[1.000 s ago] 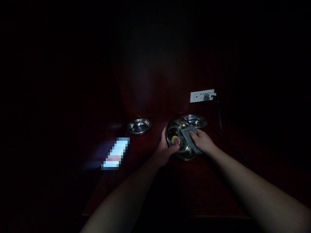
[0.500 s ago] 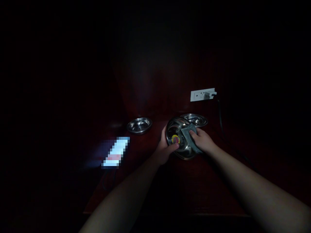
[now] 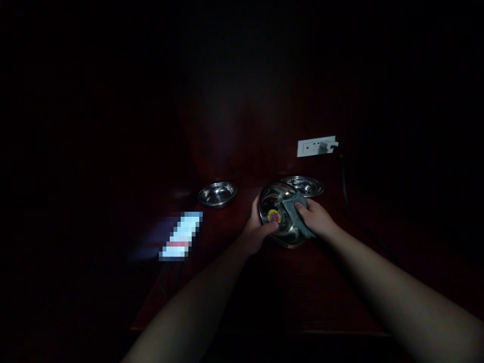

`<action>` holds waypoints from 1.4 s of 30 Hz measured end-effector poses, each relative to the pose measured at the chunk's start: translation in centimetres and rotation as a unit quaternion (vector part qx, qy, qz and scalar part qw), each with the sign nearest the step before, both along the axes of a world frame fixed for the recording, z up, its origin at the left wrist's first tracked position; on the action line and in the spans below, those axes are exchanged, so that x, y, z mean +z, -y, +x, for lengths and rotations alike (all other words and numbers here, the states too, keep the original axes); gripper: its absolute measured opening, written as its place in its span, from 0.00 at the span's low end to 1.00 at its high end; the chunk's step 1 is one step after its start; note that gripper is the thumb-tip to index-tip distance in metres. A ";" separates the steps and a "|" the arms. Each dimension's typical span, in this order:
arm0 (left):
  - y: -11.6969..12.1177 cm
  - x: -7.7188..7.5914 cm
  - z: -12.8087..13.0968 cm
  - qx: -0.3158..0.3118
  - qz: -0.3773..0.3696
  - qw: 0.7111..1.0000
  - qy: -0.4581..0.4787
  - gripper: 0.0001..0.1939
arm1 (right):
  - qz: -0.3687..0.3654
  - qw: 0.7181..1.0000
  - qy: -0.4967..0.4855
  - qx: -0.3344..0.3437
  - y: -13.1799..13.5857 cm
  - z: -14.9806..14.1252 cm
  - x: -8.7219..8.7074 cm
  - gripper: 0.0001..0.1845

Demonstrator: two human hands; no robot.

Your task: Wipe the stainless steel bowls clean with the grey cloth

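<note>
Left grip [image 3: 257, 234] closed on bowl [image 3: 273, 197] near frame centre; right grip [image 3: 315, 218] pinches cloth [image 3: 292, 207] against it; wiping seems unfinished, extent unclear.

Dim light, dark red table [image 3: 287, 297], white wall socket [image 3: 312, 147]

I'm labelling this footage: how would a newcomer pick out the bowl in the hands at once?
Over the dark red table, the left hand grips a metal bowl and the right hand holds a grey-green cloth against it. Unlike the left dish and the rear dish, this bowl is held and shows a round yellow-and-red sticker.
</note>
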State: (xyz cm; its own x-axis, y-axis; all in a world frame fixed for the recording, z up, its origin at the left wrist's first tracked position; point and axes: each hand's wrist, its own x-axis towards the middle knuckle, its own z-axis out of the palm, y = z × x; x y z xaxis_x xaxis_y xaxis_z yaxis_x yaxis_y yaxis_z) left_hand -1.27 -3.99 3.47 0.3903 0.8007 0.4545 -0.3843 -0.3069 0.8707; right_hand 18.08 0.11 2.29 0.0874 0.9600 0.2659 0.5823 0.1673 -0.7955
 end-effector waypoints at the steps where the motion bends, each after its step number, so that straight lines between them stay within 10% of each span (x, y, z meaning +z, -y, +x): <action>1: 0.0 0.0 0.0 0.001 -0.001 1.000 -0.001 0.46 | -0.002 1.000 -0.002 0.001 0.0 0.0 0.0 0.16; 42: -0.1 0.0 0.0 0.015 -0.018 1.000 -0.012 0.44 | 0.002 1.000 -0.018 -0.009 0.0 0.0 -0.4 0.17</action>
